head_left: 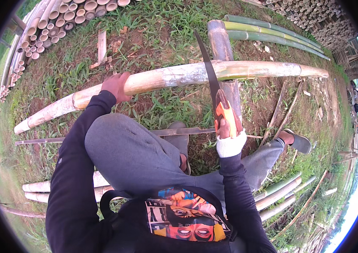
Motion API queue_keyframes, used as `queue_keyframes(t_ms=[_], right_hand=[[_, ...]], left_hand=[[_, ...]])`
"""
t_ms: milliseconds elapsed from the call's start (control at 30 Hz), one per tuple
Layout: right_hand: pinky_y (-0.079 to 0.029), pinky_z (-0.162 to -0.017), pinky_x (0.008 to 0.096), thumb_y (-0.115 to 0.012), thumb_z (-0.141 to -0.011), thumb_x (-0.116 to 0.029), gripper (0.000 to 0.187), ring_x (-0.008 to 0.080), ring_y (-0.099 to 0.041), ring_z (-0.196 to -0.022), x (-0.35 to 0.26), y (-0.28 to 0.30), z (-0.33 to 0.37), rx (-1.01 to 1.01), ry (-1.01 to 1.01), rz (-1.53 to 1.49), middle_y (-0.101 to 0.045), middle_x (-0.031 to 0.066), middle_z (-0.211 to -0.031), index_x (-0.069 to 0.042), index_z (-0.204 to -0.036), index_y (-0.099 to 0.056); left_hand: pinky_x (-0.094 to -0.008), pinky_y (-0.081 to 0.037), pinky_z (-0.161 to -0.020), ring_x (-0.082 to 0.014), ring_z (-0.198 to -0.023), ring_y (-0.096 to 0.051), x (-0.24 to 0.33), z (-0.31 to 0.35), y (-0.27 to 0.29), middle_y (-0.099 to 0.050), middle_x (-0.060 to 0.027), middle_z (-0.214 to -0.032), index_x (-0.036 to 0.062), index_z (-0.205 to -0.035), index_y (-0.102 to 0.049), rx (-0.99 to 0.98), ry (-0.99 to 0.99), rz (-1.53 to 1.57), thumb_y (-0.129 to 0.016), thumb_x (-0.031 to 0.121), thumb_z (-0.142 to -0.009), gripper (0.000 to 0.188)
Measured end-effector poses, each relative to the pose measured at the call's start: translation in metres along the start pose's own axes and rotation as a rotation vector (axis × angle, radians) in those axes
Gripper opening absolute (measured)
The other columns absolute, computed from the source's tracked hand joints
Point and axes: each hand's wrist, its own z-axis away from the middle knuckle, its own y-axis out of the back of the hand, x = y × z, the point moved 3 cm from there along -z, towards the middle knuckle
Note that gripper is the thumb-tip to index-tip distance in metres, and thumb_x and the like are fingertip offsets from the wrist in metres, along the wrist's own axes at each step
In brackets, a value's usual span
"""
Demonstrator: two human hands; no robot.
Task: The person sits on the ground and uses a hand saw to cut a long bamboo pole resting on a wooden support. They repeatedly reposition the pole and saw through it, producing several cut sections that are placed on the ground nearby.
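A thick pale bamboo pole lies crosswise in front of me, resting on a short dark support log. My left hand is closed over the pole left of the middle. In my right hand is a hand saw, its orange and brown handle gripped in my fingers. The saw's dark blade crosses the pole just left of the support log, with its tip pointing away from me. Whether the teeth have cut into the bamboo cannot be made out. A white cuff wraps my right wrist.
Stacked bamboo poles rise at the far left, and another large stack at the far right. Green bamboo poles lie beyond the support log. A thin split strip crosses under my legs. More poles lie beside me on grass.
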Motion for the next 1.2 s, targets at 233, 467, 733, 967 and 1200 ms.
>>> queue_keyframes(t_ms=[233,467,733,967,1200], right_hand=[[-0.057,-0.100,0.0345,-0.075,-0.099,-0.034,0.070,0.0234,-0.068,-0.118,-0.030,0.046,0.097,-0.051,-0.052,-0.135,-0.065,0.0195,-0.138,0.007,-0.150,-0.048],[-0.052,-0.077,0.0302,-0.073,-0.101,-0.023,0.047,0.0158,-0.065,-0.092,0.010,-0.037,-0.079,-0.026,0.031,0.080,-0.073,0.0132,-0.111,0.007,-0.135,-0.062],[-0.055,-0.100,0.0325,-0.074,-0.099,-0.034,0.073,0.0225,-0.066,-0.120,-0.030,0.057,0.111,-0.039,-0.187,-0.061,-0.064,0.0187,-0.138,0.008,-0.151,-0.046],[-0.049,-0.056,0.0227,-0.076,-0.100,-0.020,0.041,0.0074,-0.059,-0.064,0.001,-0.035,-0.065,0.045,0.118,0.026,-0.070,0.0039,-0.093,0.001,-0.134,-0.064],[-0.051,-0.065,0.0242,-0.073,-0.101,-0.021,0.049,0.0093,-0.061,-0.077,-0.018,0.027,0.040,0.032,-0.070,-0.087,-0.069,0.0061,-0.101,0.004,-0.140,-0.058]], left_hand=[[-0.0519,-0.052,-0.101,-0.0434,-0.115,-0.066,-0.003,-0.003,-0.009,-0.067,-0.0198,-0.121,0.0166,-0.143,-0.050,0.015,0.012,-0.015,-0.089,0.040,-0.067,0.088],[-0.0522,-0.052,-0.101,-0.0430,-0.115,-0.066,0.003,-0.001,0.003,-0.067,-0.0200,-0.122,0.0173,-0.144,-0.050,-0.033,0.032,-0.022,-0.089,0.039,-0.067,0.088],[-0.0526,-0.052,-0.101,-0.0439,-0.115,-0.066,-0.002,-0.003,-0.007,-0.066,-0.0208,-0.123,0.0174,-0.143,-0.050,-0.008,0.008,-0.002,-0.089,0.038,-0.067,0.088],[-0.0527,-0.053,-0.099,-0.0422,-0.111,-0.068,0.001,-0.001,-0.001,-0.068,-0.0195,-0.117,0.0168,-0.138,-0.052,0.037,-0.006,-0.007,-0.089,0.036,-0.065,0.084],[-0.0517,-0.053,-0.100,-0.0431,-0.114,-0.067,0.001,-0.002,0.001,-0.068,-0.0208,-0.121,0.0184,-0.143,-0.050,-0.027,0.014,-0.009,-0.090,0.039,-0.065,0.090]])
